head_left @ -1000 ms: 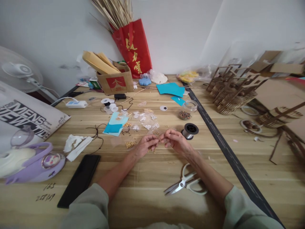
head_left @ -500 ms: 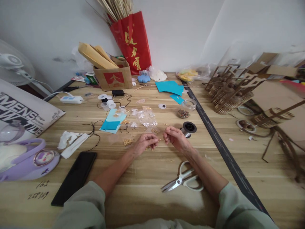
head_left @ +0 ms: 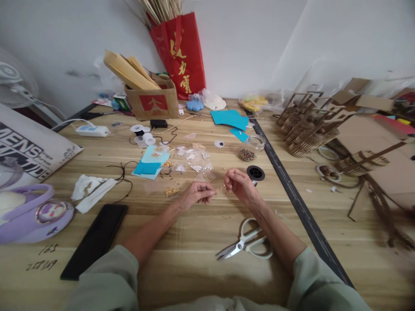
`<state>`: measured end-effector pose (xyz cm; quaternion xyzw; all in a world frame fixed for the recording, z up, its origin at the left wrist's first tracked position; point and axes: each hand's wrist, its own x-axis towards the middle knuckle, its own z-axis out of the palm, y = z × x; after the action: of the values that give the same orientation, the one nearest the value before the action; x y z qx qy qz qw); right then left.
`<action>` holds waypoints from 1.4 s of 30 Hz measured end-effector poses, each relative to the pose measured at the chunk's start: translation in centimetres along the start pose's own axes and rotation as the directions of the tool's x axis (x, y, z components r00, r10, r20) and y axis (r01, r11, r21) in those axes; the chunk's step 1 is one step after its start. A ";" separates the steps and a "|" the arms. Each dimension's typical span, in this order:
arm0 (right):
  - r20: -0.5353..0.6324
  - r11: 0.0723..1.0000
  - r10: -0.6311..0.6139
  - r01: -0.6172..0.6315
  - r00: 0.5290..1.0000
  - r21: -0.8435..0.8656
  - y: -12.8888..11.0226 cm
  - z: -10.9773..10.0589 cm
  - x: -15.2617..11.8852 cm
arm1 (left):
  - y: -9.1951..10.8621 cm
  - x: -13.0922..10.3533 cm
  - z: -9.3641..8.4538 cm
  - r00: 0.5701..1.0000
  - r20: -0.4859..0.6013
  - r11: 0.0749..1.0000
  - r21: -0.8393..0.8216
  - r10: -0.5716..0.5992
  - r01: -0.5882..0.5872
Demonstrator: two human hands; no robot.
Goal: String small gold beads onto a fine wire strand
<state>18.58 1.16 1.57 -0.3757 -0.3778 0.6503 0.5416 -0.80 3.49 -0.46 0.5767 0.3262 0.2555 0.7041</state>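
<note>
My left hand [head_left: 198, 193] is closed in a pinch above the table, thumb against forefinger. Facing it, my right hand [head_left: 240, 185] has its fingers curled and pinched too. Between the two sets of fingertips runs a thin strand with tiny gold beads [head_left: 221, 188], too fine to make out fully. A pile of gold beads [head_left: 171, 191] lies left of my left hand. Just beyond my right hand is a spool [head_left: 256, 172] with a black rim. White-handled scissors [head_left: 239, 246] rest on the tabletop below my right wrist, blades pointing left.
Small plastic bags [head_left: 198, 160] of silvery bits and blue paper pieces [head_left: 148, 166] lie further back. A jar of mixed beads [head_left: 248, 154] stands to the right. A black phone [head_left: 97, 242] and a lilac object [head_left: 35, 216] are at left; wooden baskets [head_left: 301, 129] at right.
The gap between my fingertips has widened slightly, and more of the gold beaded strand shows between them. My view has shifted a little; the objects on the table keep their places.
</note>
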 end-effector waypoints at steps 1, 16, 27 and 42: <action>-0.003 1.000 -0.004 0.004 1.000 0.001 0.0 0.0 0.0 | 0.1 -0.1 0.0 1.000 0.004 1.000 0.002 0.000 0.000; -0.027 1.000 -0.005 0.005 1.000 0.031 -0.2 -0.2 0.1 | 0.4 -0.2 0.0 0.995 0.098 0.999 -0.042 0.009 -0.005; 0.030 0.998 -0.009 0.011 0.999 -0.056 -0.1 -0.2 0.0 | 0.7 -0.2 0.0 0.998 0.058 0.981 -0.194 0.027 -0.015; 0.090 0.994 0.003 0.006 0.996 -0.107 -0.4 0.3 -0.5 | 0.0 -0.3 0.3 0.998 0.050 0.999 -0.027 0.043 -0.041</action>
<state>18.51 0.71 2.16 -0.3742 -0.4362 0.6449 0.5038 -0.79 3.04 -0.35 0.5804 0.2927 0.2596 0.7142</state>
